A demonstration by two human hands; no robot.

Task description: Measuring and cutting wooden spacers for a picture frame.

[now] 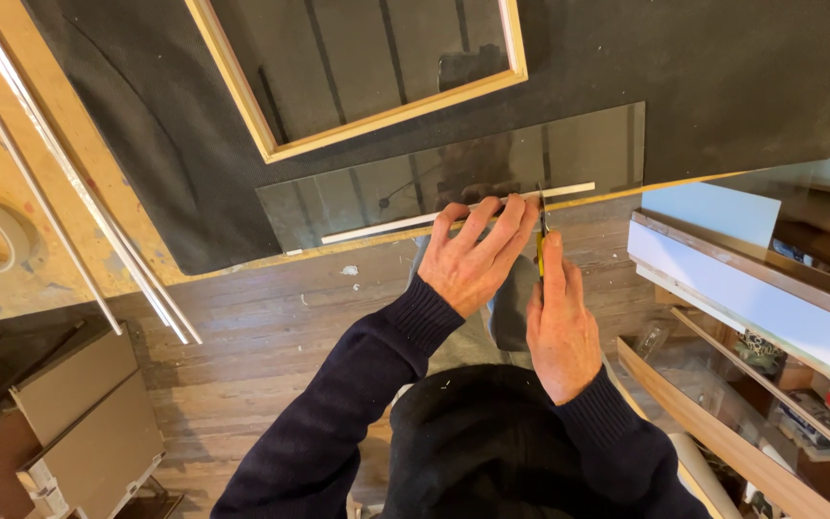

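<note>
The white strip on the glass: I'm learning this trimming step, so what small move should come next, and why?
Probably draw the yellow-handled knife across the white strip. The right hand has its blade at the strip, beside the left hand fingertips pinning it to the glass sheet.

One view only: head cam, worn by the person, looking steeply down over chest and both forearms. Bench edge (242,264) runs across mid-frame, slightly tilted; bench top fills the upper half, wood floor (271,356) and shelving (761,317) show below. Close range: left hand (477,255) and right hand (559,322) sit near centre, at arm's length. No 2nd view, so no overlap.
</note>
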